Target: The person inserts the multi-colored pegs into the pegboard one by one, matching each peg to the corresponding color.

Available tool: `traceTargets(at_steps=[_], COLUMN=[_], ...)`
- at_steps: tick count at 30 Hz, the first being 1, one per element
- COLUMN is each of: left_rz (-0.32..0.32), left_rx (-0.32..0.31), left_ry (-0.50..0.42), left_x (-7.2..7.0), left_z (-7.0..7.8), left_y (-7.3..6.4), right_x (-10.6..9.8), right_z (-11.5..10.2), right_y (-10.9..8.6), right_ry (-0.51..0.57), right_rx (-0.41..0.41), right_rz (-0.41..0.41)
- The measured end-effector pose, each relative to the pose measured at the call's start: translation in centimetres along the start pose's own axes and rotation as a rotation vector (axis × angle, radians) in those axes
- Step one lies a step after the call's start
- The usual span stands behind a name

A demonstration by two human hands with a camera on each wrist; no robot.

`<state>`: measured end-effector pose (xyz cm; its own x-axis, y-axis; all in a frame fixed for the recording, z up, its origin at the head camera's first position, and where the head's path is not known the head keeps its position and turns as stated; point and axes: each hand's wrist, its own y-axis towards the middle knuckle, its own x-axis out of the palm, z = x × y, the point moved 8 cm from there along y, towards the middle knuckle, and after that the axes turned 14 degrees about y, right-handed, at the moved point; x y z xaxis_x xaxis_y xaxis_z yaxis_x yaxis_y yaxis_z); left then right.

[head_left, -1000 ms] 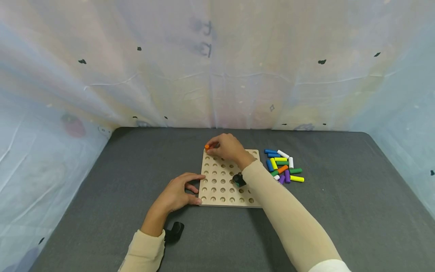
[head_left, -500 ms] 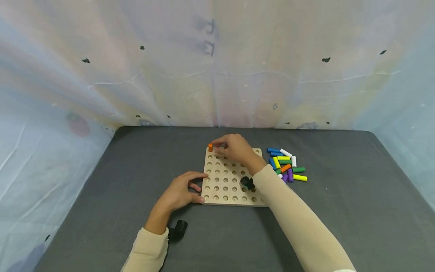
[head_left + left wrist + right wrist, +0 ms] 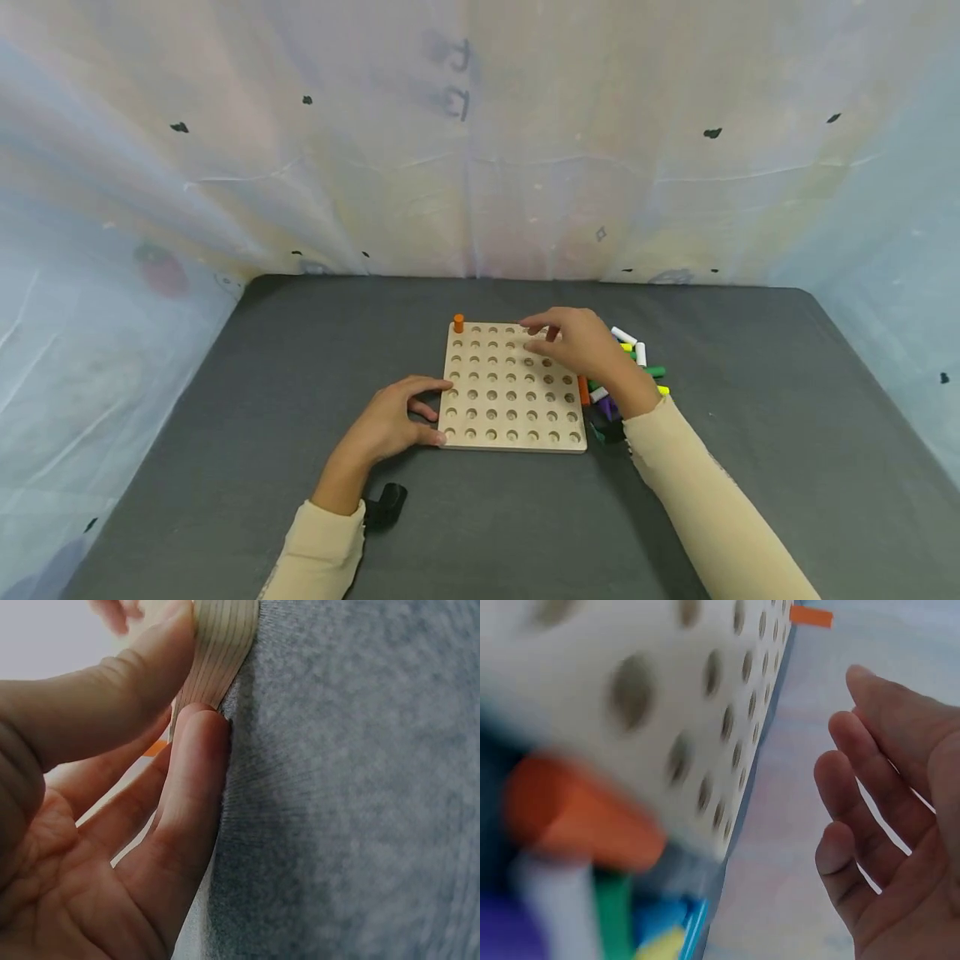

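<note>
A square wooden pegboard (image 3: 501, 392) with rows of round holes lies on the dark table. One orange peg (image 3: 458, 323) stands upright in its far left corner hole; the right wrist view shows this orange peg (image 3: 811, 616) too. My left hand (image 3: 390, 422) rests against the board's left edge, thumb near the front corner. In the left wrist view its thumb and fingertips touch the board's side (image 3: 217, 652). Over the board's right part hovers my right hand (image 3: 585, 346), its fingers loosely bent with nothing between them.
Right of the board lies a pile of coloured pegs, partly hidden by the right hand, including a white peg (image 3: 641, 354), a green peg (image 3: 656, 372) and a loose orange peg (image 3: 583, 390). A patterned curtain (image 3: 480, 167) hangs behind the dark table (image 3: 345, 333).
My right hand has let go of the orange peg, which now stands in the corner hole, and moved right towards the pile. The left hand keeps its place at the board.
</note>
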<state>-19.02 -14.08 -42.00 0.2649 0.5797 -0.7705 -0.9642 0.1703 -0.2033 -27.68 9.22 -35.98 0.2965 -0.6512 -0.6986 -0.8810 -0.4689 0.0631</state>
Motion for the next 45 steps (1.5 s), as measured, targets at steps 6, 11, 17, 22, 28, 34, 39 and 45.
traceTargets(at_steps=[6, 11, 17, 22, 28, 34, 39, 45], left_rz=[0.006, 0.006, 0.009, -0.007, -0.009, 0.005, 0.023, 0.027], left_rx=[0.005, -0.007, 0.004, 0.006, -0.024, 0.011, 0.013, 0.009], left_ry=[0.006, 0.009, -0.001, -0.018, -0.007, -0.017, -0.021, -0.019], left_x=[-0.2, -0.1, 0.0, 0.3, 0.3, 0.1, -0.1, -0.1], left_z=[-0.1, -0.4, -0.3, -0.3, -0.8, -0.2, 0.0, 0.1], left_y=[-0.2, -0.8, -0.8, -1.0, -1.7, -1.2, -0.7, -0.4], right_x=[-1.1, -1.6, -2.8, -3.5, -2.6, -4.0, -4.8, -5.0], right_z=[2.0, 3.1, 4.3, 5.4, 6.1, 6.5, 6.9, 7.6], right_y=[-4.0, -7.7, -10.7, -11.7, -11.7, -11.2, -10.6, -10.4], right_ry=[-0.013, 0.002, -0.001, -0.015, 0.009, -0.028, -0.070, -0.070], right_rx=[0.005, 0.054, 0.138, 0.166, 0.164, 0.178, 0.202, 0.256], right_rz=[0.043, 0.099, 0.160, 0.215, 0.192, 0.211, 0.172, 0.143])
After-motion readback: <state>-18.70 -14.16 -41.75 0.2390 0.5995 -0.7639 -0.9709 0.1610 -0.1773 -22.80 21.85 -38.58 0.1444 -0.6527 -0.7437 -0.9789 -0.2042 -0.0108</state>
